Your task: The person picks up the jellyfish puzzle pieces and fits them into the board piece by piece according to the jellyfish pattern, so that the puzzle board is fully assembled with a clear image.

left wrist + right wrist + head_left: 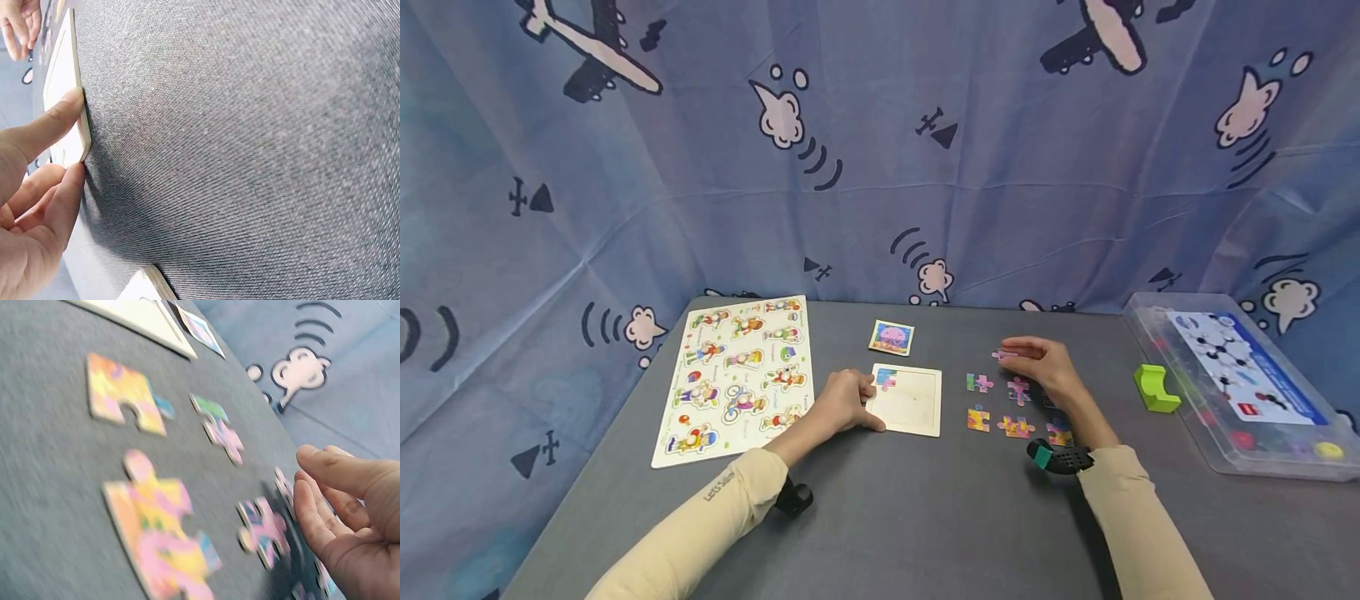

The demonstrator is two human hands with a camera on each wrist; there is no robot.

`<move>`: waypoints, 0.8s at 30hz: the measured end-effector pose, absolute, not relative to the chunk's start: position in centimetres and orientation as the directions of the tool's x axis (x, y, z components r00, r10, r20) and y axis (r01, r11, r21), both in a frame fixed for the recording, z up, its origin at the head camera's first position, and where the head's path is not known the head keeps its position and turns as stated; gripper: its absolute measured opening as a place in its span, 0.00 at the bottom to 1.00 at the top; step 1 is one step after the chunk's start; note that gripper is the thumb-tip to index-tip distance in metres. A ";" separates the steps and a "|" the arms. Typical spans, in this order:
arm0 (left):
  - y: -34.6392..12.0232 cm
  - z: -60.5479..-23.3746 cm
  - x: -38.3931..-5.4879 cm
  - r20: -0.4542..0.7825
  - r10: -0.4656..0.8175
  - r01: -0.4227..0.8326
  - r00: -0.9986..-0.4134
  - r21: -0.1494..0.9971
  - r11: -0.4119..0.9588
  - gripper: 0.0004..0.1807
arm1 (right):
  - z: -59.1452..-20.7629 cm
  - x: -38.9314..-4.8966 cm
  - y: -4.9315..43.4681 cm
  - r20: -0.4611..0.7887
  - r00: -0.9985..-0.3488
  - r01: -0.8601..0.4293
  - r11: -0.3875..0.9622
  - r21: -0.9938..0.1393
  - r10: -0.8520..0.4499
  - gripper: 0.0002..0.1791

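We're one corner piece [886,379] into the frame [916,408], other pieces [1017,427] loose to its right; left hand [842,402] pinches frame, right hand [1047,367] at pink piece [1001,354], grip unclear.

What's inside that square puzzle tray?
In the puzzle tray, one blue-and-pink puzzle piece sits at the far left corner; the rest looks bare. The left hand covers bits of the left edge, so I can't see there.

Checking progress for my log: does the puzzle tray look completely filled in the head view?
No, the puzzle tray shows mostly bare wood, with a puzzle piece in its far left corner.
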State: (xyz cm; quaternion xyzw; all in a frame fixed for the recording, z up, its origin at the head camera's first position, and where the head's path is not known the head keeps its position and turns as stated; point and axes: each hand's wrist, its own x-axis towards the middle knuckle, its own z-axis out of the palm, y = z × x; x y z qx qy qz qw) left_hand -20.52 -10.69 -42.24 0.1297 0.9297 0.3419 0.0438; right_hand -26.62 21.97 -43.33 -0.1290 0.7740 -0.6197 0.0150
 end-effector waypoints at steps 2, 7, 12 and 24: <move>-10.8 -42.3 -20.5 0.007 0.265 0.206 -0.964 0.645 0.736 0.29 | -43.3 -26.7 22.6 0.156 -0.963 -0.204 0.222 -0.953 -0.219 0.23; -10.9 -42.4 -20.6 0.011 0.259 0.208 -0.966 0.630 0.748 0.20 | -43.3 -27.2 23.8 0.157 -0.955 -0.238 0.334 -0.912 -0.251 0.22; -11.0 -42.5 -20.6 0.004 0.251 0.196 -0.968 0.636 0.746 0.32 | -43.4 -27.9 24.5 0.157 -0.950 -0.277 0.493 -0.824 -0.271 0.20; -10.8 -42.4 -20.6 -0.008 0.243 0.180 -0.970 0.647 0.741 0.29 | -43.4 -29.4 24.5 0.054 -0.962 -0.207 0.584 -0.785 -0.268 0.21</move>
